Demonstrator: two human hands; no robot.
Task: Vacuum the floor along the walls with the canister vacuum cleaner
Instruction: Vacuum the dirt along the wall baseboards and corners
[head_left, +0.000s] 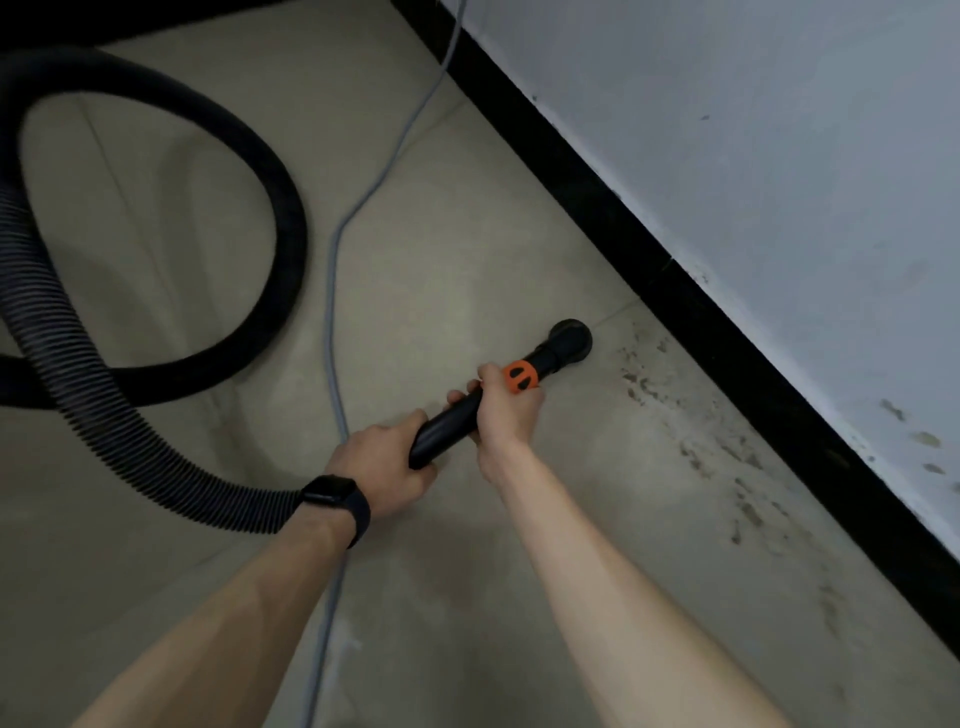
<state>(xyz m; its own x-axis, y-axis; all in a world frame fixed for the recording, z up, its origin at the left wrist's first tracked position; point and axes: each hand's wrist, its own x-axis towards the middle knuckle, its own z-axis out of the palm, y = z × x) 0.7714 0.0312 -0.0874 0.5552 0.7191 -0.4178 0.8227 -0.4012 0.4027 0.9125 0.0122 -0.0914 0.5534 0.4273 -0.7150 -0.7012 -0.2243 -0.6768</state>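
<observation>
A black vacuum wand (452, 421) with an orange collar (521, 378) points toward the wall, its round black nozzle (571, 338) resting on the beige floor. My left hand (382, 462), with a dark watch on the wrist, grips the wand's rear end. My right hand (506, 410) grips it just behind the orange collar. A ribbed black hose (62, 374) runs from the wand's rear and loops across the floor at the left. Dark dirt specks (691, 426) lie on the floor between the nozzle and the black baseboard (649, 260). The canister is out of view.
A grey power cord (332, 312) runs along the floor from the far wall, passing under my left arm toward the bottom edge. The white wall (779, 156) on the right has scuff marks low down. Another black baseboard edge crosses the top left.
</observation>
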